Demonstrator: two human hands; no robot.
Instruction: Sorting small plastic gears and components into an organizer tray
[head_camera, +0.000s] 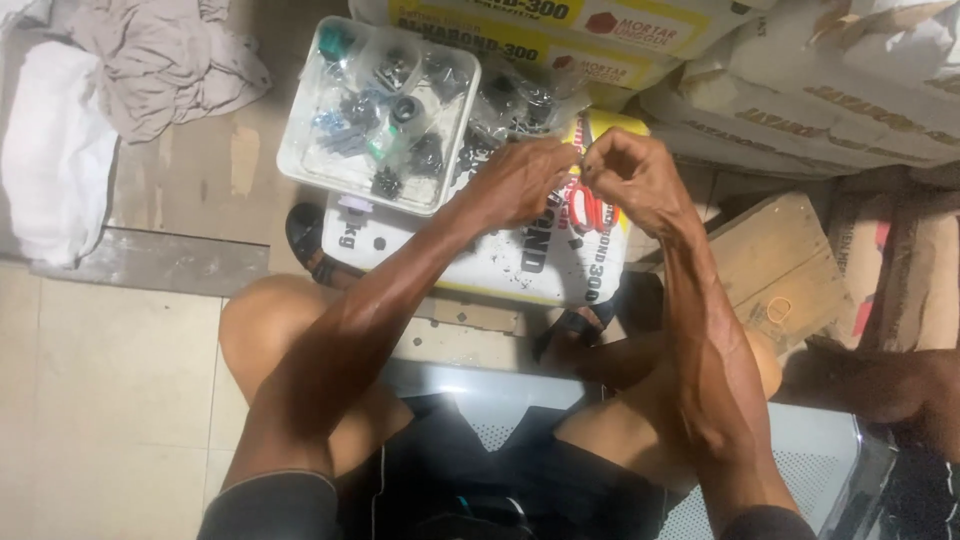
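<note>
— Knees and dark shorts sit closest, but what are the two hands pinching up there?

— Something tiny, held between the fingertips of the left hand and the right hand. Both are closed in a pinch on it, above the white sack. It is too small to name; maybe a small fitting.

— How would it handle?

— Light and stiff, I judge, and easy to drop. Fingertips only, gripped at its ends.

— Which way does it point?

— Its long axis seems to run left to right between the two pinches, though I cannot tell for sure.

— And around it?

— Red-handled scissors lie on the sack just under the hands. Just beyond the left hand stands a white plastic tray of dark small parts in clear bags. More printed sacks are stacked behind, a wooden block lies to the right, and crumpled cloth lies well apart on the floor.
</note>
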